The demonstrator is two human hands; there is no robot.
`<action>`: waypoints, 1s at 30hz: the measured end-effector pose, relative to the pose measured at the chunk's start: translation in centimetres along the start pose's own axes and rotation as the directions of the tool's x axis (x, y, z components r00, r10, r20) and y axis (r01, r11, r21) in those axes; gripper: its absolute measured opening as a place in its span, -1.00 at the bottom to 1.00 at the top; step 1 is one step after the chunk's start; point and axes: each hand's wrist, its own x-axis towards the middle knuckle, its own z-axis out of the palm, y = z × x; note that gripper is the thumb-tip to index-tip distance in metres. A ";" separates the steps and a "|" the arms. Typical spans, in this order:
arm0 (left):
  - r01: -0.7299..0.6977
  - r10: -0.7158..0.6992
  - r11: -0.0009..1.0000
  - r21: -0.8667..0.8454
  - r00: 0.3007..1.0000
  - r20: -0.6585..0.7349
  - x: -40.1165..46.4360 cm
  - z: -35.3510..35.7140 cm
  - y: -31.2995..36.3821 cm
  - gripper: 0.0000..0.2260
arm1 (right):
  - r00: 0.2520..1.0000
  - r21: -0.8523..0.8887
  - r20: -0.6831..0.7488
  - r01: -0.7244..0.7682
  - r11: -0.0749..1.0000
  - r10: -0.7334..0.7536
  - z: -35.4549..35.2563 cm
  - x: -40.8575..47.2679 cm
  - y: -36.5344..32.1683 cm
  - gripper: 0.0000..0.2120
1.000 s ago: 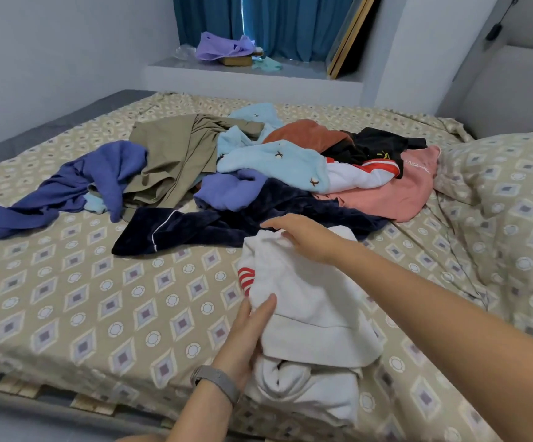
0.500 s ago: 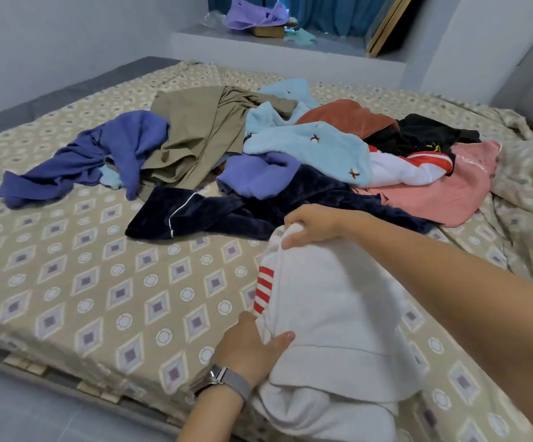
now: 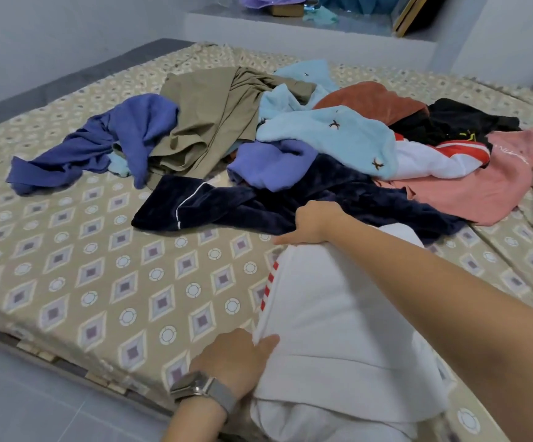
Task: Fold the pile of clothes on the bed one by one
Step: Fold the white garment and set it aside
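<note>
The white garment point(image 3: 332, 317) lies at the near edge of the bed point(image 3: 67, 282), in front of the pile of clothes point(image 3: 290, 148); its lower portion runs out of the bottom of the view, and the right forearm covers part of its right side. The left hand point(image 3: 236, 355) grips the near left edge of the garment, thumb on top; its fingers are hidden under the cloth. The right hand point(image 3: 313, 223) holds the far edge, fingers curled over the fabric with the fingertips out of sight. The garment is soft, thick white cloth with a row of red stripes point(image 3: 270, 282) along its left edge. The pile is a loose, crumpled heap: a dark navy plush item point(image 3: 258, 205) touches the far end of the white garment, with light blue, purple, olive, rust, black and pink pieces behind it. How many items lie beneath cannot be determined. The bed sheet is beige with a diamond and circle print. A flat stretch of sheet lies open to the left of the garment, up to the near bed edge. A watch point(image 3: 201, 389) is worn on the left wrist.
</note>
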 end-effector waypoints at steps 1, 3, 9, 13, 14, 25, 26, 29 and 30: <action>0.017 -0.018 0.998 0.061 1.000 0.008 0.0 0.1 -0.1 -0.49 | 0.999 -0.040 -0.040 -0.032 0.999 0.031 0.5 -0.1 -0.2 -0.30; -0.004 0.003 0.998 0.057 1.000 0.024 0.4 0.2 -0.4 -0.46 | 0.996 0.123 -0.038 -0.073 0.990 0.078 1.3 -0.2 -0.2 -0.31; -0.148 0.016 0.830 -0.537 0.970 -0.243 0.7 -0.5 0.3 -0.57 | 0.912 0.914 0.329 -0.243 0.325 -0.245 -1.0 -1.2 5.3 -0.64; -0.200 0.050 0.689 -0.696 0.972 -0.230 1.2 0.1 1.5 -0.67 | 0.904 0.720 0.324 -0.044 0.693 -0.280 -0.7 -1.5 6.0 -0.65; -0.218 0.070 0.701 -0.679 0.968 -0.239 1.2 0.4 1.8 -0.70 | 0.925 0.672 0.243 0.056 0.739 -0.291 -0.6 -1.2 5.4 -0.67; 0.002 -0.016 0.999 -0.043 0.944 -0.329 2.1 2.3 2.1 -0.74 | 0.986 0.135 -0.163 -0.022 0.991 0.044 2.9 -1.5 0.4 -0.43; 0.002 -0.018 0.999 -0.048 0.940 -0.340 2.2 2.3 2.1 -0.70 | 0.967 0.095 -0.251 -0.012 0.995 0.036 2.1 -2.4 0.2 -0.44; -0.082 0.001 0.983 -0.165 0.897 -0.441 2.4 1.7 2.1 -0.53 | 0.844 0.329 -0.525 0.076 0.941 0.115 1.0 -7.5 1.9 -0.59; -0.145 0.020 0.964 -0.222 0.875 -0.483 2.2 1.4 2.2 -0.48 | 0.796 0.424 -0.579 0.110 0.899 0.176 1.4 -10.0 2.8 -0.66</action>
